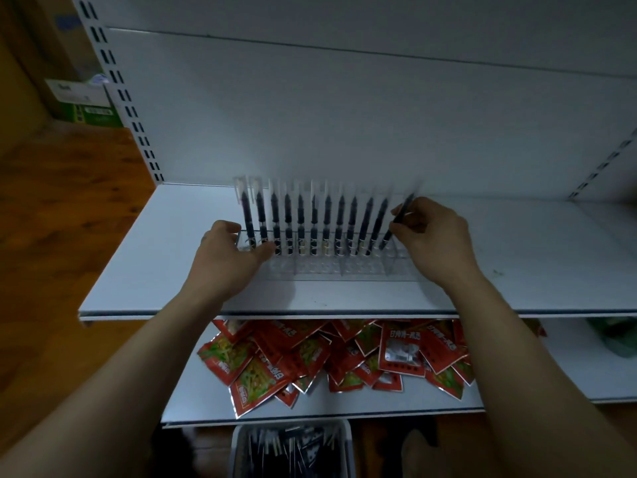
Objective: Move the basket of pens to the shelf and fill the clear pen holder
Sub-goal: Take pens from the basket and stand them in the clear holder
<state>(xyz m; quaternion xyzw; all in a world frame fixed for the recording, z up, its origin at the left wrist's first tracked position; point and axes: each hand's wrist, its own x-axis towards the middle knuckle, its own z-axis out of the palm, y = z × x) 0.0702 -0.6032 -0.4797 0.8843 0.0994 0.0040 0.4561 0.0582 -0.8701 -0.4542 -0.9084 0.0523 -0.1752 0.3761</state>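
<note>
Pinching a dark pen (396, 224) between thumb and fingertips, the person's right grip (437, 243) holds it tilted over the right end of the clear pen holder (327, 267), with the pen's lower end down at the holder's top. The left grip (227, 260) is curled round the holder's left end, thumb at the front and fingers at the back. The holder sits on the white upper shelf (138, 263), near its back panel. A row of dark pens (313, 222) with pale caps stands along the holder's back, upright at the left and leaning more towards the right. The holder's front compartments look bare, though the clear plastic makes this hard to judge.

The white basket (237, 450) is at the bottom edge of the view, below the lower shelf (206, 401) and well apart from the holder; loose pens (293, 446) lie jumbled in it. A heap of red snack packets (310, 357) covers the middle of the lower shelf. Cardboard boxes (86, 105) stand at the upper left, beside the slotted shelf upright.
</note>
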